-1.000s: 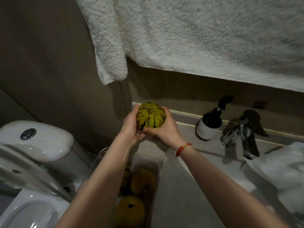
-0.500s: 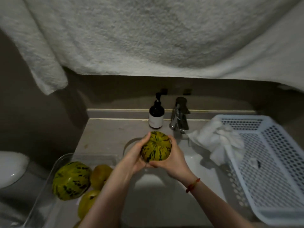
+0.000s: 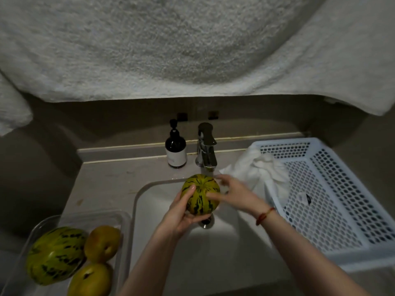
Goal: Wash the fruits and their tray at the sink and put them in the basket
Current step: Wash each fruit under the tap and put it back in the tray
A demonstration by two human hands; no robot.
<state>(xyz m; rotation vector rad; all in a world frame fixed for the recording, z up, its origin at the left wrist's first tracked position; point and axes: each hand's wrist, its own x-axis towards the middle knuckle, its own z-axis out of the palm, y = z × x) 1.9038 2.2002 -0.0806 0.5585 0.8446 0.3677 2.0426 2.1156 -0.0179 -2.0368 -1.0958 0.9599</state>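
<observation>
A small striped melon [image 3: 201,194], yellow-green with dark streaks, is held over the white sink [image 3: 171,248], just in front of the chrome faucet [image 3: 207,146] and above the drain. The left hand [image 3: 181,212] cups it from below and from the left, thumb lying up its side. The right hand [image 3: 232,194] is at the melon's right side with fingers spread loosely, its thumb touching the rind; a red cord sits on that wrist. Whether water runs from the faucet cannot be told in the dim light. Left of the faucet, on the desk [image 3: 111,180], stands a dark pump bottle [image 3: 175,149] with a pale label. Left of the sink, a clear tray [image 3: 125,227] holds a larger striped melon [image 3: 55,255] and two yellow pear-like fruits [image 3: 102,243], one behind the other, all close together. Right of the sink sits a white perforated basket [image 3: 342,221], with a crumpled white cloth [image 3: 260,169] draped over its near-left corner, just beside the right hand. A large white towel [image 3: 171,45] hangs above the faucet, filling the top of the view.
</observation>
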